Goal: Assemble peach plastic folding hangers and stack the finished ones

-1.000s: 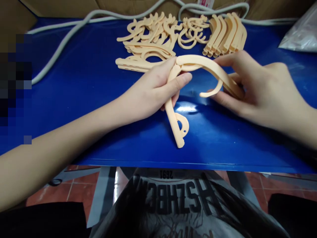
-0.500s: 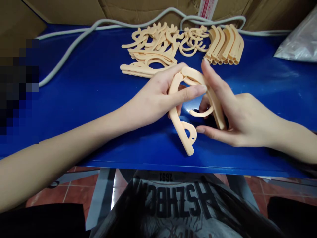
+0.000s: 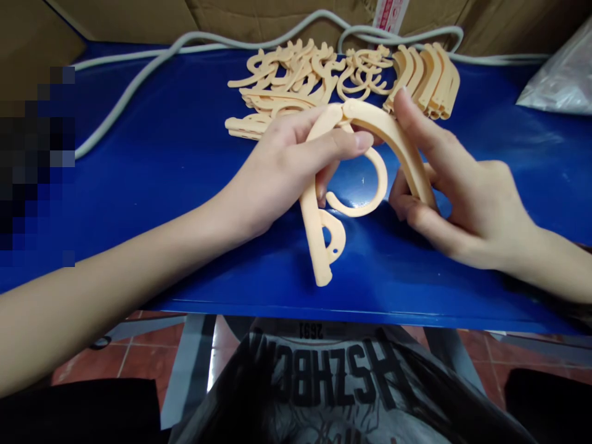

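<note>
Between my two hands is a cream plastic folding hanger (image 3: pixel 314 228), held above the blue table. Its two arms meet at a joint at the top, and its curved hook (image 3: pixel 382 179) hangs down between them. My left hand (image 3: pixel 282 166) is closed around the left arm near the joint, thumb laid across toward the hook's base. My right hand (image 3: pixel 467 203) grips the lower part of the right arm (image 3: pixel 407 148), fingers bent around it and thumb raised behind. A small holed tab sticks out from the left arm's lower end.
Behind my hands lie a heap of cream hanger parts (image 3: pixel 296 71), a few loose hooks (image 3: pixel 363 68) and a row of curved arms (image 3: pixel 428 80). A white cable (image 3: pixel 185 43) runs along the back by cardboard. A plastic bag (image 3: pixel 562 80) sits at the far right of the blue table (image 3: pixel 152 185).
The hanger's arms have spread wider apart and it has risen slightly. The hook now shows fully between them. My right hand has moved right and closed on the right arm.
</note>
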Available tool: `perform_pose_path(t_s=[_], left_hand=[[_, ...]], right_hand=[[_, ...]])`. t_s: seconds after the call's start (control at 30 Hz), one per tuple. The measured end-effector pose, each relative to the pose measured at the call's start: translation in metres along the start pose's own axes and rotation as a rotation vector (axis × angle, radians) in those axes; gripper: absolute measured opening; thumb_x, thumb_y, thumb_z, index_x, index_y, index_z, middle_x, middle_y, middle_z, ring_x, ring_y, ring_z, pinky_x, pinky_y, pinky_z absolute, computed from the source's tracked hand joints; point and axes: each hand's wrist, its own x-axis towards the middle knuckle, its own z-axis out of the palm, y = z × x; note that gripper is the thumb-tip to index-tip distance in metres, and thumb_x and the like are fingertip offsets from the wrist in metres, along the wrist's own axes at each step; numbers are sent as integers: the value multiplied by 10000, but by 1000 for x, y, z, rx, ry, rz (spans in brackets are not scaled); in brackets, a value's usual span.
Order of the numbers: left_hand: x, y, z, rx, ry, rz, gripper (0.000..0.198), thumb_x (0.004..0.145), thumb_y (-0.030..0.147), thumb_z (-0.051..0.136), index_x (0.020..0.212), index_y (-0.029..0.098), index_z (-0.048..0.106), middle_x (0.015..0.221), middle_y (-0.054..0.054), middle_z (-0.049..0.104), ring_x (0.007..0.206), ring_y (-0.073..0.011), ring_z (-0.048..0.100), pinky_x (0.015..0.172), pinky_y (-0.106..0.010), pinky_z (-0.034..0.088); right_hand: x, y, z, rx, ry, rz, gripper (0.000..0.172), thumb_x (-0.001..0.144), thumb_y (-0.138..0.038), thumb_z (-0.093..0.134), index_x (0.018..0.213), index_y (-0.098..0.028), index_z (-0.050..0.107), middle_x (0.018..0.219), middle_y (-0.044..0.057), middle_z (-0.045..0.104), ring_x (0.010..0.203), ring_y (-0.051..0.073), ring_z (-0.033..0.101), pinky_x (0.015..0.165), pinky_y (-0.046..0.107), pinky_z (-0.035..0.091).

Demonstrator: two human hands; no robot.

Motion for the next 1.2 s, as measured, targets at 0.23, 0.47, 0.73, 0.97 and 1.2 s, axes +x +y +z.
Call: perform_pose_path(t_s=[0.23,0.47,0.73,0.97,1.2], left_hand=[[-6,17,5,-147,111,-146,234,1005,232,710,811,157,818,641,43,425,583,-89,399,550,-213,351],[-9,22,6,-311,-32,-268,250,1086,293,617,881,193,718,973,-12,768,827,-173,774,487,-182,602],[-10,24,13,-343,-333,-411,238,1041,301,620,855,171,691,892,-7,718,741,-165,756,440,-147,478],[-9,42,9,-276,-438,-517,90,706,224,547,762,208,479,773,20,531,684,-115,610,644,-253,476],[-8,28,2,-137,-480,-427,193,634,203,555,811,225,479,797,-11,552,696,-141,586,587,-263,339]], right_hand=[[4,-1,-6,-52,93,-23,703,1237,-479,412,1897,-341,211,1585,103,727,732,78,718,747,272,646],[5,-3,-10,-219,226,48,514,1222,-460,512,1716,-325,551,1098,13,828,823,124,774,786,290,567],[15,-19,-18,-452,158,189,700,1234,-662,215,1448,-328,792,1096,70,855,815,178,753,636,380,355],[10,-20,-12,-486,207,163,743,1226,-687,157,1395,-390,817,827,-31,763,634,46,602,603,274,211],[6,-11,-12,-201,146,3,608,1245,-634,337,1375,-257,796,694,-44,647,486,53,368,536,280,266]])
